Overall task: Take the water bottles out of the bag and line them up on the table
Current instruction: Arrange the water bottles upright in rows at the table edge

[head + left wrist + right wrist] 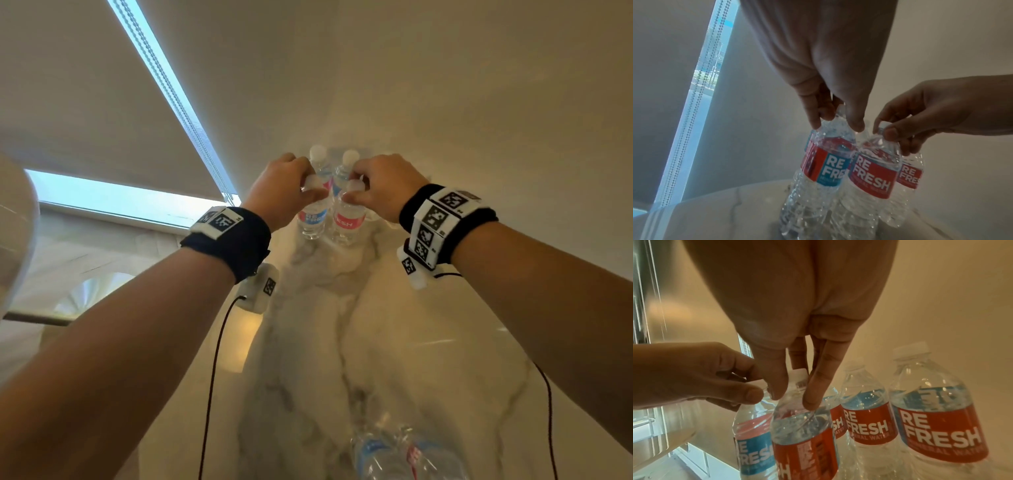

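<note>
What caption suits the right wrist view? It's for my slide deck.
Right hand and left hand each pinch a water bottle by its neck among others standing on the marble table.

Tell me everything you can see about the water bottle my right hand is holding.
The bottle in the right hand is a clear ribbed plastic water bottle with a white cap and a red label reading RE FRESH, with a blue patch that shows in the head view. It stands upright on the marbled table, apparently full. The thumb and fingers pinch its neck just below the cap. It stands close beside the bottle held by the left hand, with more bottles behind it.
</note>
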{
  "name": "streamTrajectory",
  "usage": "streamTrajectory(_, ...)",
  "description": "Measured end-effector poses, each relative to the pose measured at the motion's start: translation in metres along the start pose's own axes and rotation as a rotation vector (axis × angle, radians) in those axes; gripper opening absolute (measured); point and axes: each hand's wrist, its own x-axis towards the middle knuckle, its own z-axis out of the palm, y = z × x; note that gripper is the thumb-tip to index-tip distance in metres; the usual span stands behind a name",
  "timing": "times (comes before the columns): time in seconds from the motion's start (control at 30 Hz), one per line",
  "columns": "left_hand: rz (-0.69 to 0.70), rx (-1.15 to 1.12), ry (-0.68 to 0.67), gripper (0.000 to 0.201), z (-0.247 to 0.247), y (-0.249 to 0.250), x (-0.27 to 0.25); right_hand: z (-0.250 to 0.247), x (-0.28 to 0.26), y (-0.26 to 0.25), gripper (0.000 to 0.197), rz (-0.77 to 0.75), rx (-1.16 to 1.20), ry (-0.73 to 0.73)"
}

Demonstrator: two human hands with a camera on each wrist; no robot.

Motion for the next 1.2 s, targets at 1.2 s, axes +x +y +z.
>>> streamTrajectory(1.2,0.321,-0.027,-0.601,0.048,0.041,0.108,-0.298,0.040,-0.345,0.000,0.039,-0.055,0.009,-0.394)
